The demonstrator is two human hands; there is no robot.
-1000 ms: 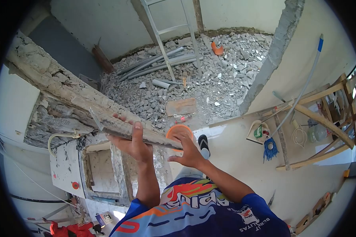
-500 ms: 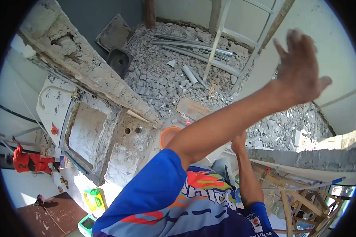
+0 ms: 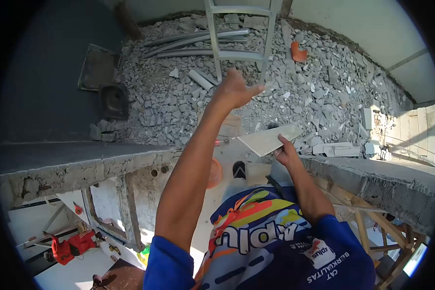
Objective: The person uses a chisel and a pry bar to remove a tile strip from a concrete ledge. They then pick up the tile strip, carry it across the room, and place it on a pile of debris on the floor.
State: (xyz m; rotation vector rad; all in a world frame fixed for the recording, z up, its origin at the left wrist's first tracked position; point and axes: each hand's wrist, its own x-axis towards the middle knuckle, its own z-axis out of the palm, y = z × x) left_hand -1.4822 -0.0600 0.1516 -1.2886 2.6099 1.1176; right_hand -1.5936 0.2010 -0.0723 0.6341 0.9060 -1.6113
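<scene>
My left hand (image 3: 234,92) reaches forward over the rubble, thumb out to the side and nothing visible in it. Its fingers are foreshortened, and it overlaps the foot of a metal ladder (image 3: 217,48) without clear contact. My right hand (image 3: 286,153), nearer my body, grips the edge of a pale flat tile piece (image 3: 266,139), thumb on top. The tile is held above the floor, in front of my shoe (image 3: 239,169). An orange round container (image 3: 214,174) is beside my left forearm.
Broken rubble (image 3: 164,106) covers the floor ahead, with metal profiles (image 3: 193,46) lying on it. Rough wall edges run along the left (image 3: 82,171) and right (image 3: 367,179). A person in red (image 3: 72,246) is at lower left. Wooden framing (image 3: 386,232) stands at lower right.
The view has shifted. My left hand has come down from high on the right to the middle. My right hand, earlier partly hidden behind my left arm, now shows with the tile piece.
</scene>
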